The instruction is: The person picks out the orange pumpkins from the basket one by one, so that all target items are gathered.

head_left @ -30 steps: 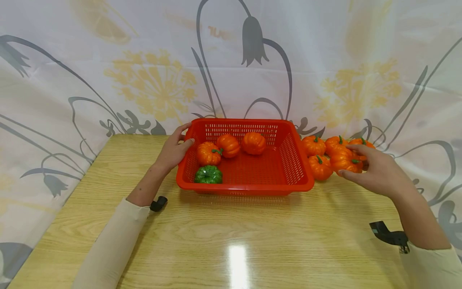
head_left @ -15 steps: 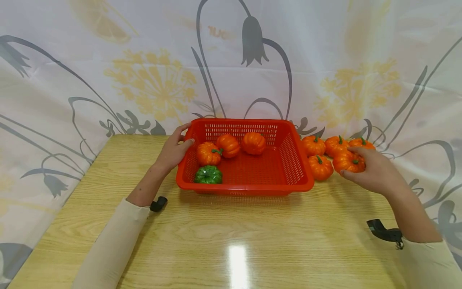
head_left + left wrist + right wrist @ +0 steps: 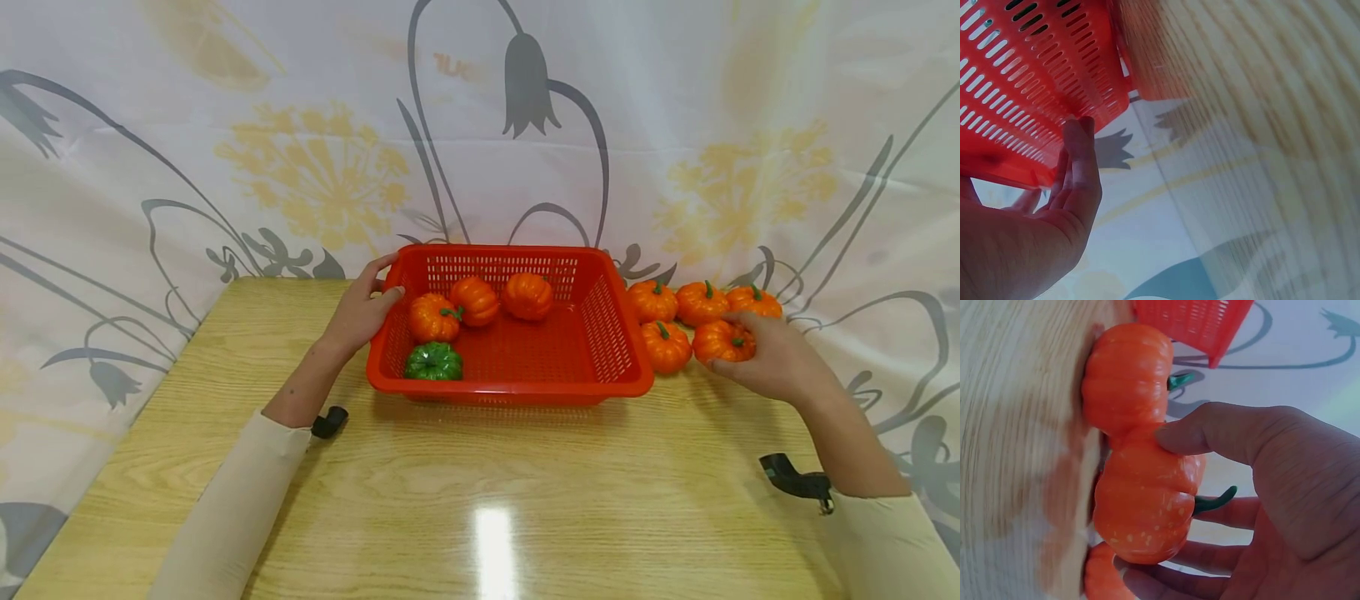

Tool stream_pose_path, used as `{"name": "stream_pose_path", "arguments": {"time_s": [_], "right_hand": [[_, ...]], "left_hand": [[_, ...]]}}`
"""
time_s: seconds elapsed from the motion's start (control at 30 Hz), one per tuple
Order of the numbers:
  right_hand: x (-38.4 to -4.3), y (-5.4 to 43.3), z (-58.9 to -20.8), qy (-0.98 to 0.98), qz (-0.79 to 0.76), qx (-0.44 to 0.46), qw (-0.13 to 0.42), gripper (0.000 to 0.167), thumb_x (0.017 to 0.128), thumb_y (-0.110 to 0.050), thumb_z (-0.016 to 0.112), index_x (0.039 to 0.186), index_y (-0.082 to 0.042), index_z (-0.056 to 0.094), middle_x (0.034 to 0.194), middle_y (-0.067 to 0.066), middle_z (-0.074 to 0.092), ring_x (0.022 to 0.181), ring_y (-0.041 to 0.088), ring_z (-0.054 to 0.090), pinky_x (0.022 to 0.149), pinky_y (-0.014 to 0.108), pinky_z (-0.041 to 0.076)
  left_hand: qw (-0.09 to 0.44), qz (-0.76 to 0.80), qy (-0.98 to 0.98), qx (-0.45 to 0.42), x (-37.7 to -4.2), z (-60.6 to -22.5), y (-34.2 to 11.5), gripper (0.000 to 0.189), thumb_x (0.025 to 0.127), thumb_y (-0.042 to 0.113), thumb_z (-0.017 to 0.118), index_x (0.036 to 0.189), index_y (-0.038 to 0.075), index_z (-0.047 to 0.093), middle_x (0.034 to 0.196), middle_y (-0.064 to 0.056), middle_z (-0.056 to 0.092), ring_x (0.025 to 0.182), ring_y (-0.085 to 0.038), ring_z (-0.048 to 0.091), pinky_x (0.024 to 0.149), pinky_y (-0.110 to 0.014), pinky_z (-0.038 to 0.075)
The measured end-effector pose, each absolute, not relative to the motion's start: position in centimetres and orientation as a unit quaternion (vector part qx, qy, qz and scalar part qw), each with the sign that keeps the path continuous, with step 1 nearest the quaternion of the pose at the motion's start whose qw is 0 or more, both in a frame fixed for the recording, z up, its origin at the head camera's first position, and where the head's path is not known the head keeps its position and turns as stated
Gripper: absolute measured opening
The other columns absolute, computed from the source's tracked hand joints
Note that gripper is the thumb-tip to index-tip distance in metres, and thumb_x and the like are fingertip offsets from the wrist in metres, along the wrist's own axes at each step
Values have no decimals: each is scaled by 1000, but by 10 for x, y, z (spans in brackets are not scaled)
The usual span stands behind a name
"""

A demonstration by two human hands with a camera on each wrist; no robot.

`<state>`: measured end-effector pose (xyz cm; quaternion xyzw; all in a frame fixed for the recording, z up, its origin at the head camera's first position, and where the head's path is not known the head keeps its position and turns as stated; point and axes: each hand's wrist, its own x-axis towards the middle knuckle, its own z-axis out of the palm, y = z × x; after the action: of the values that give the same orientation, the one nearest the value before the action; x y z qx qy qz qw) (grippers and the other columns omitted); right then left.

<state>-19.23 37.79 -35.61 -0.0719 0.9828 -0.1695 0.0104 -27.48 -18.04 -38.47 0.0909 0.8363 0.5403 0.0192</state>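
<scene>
The right hand [image 3: 772, 362] has thumb and fingers curled round a small orange pumpkin [image 3: 722, 342] — in the right wrist view the thumb [image 3: 1210, 434] presses its ribbed flank while the fingers [image 3: 1222, 512] cup the far side, just under the green stem [image 3: 1213, 502]. It looks light, stiff and hollow, likely moulded plastic or foam with a slightly glossy skin, so a moderate squeeze across the widest ribs should hold it; the thin stem seems a poor place to pinch. The pumpkin sits in the hand's hollow, low over or resting on the wooden table [image 3: 480, 492] — I cannot tell which. A second pumpkin [image 3: 1125, 378] lies just beyond the thumb, touching or nearly touching the held one, and three more sit nearby. The red basket [image 3: 626, 358] is further out to the thumb side. The left hand [image 3: 360, 312] grips that basket's near-left corner, fingers [image 3: 1075, 175] flat against the slotted outer wall and thumb over the rim.
</scene>
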Motion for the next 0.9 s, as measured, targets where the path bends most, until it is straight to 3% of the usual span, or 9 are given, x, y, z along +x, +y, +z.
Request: {"name": "stream_pose_path", "arguments": {"time_s": [0.57,0.9], "right_hand": [[-199,383,-372,987,-144,-68,19,76,90,-31,79,142,15,48,136,49,47,124,66,43,104,78,38],[-202,382,-379,985,-157,-62,13,79,90,-31,80,142,18,45,135,49,47,123,66,45,104,77,38]], "left_hand": [[15,542,835,92,-276,-388,-180,62,111,26,50,169,22,29,132,-25,57,105,-40,70,80,-41,66],[21,542,835,90,-273,-384,-180,63,111,27,51,170,26,27,135,-27,56,109,-43,69,85,-47,65]]}}
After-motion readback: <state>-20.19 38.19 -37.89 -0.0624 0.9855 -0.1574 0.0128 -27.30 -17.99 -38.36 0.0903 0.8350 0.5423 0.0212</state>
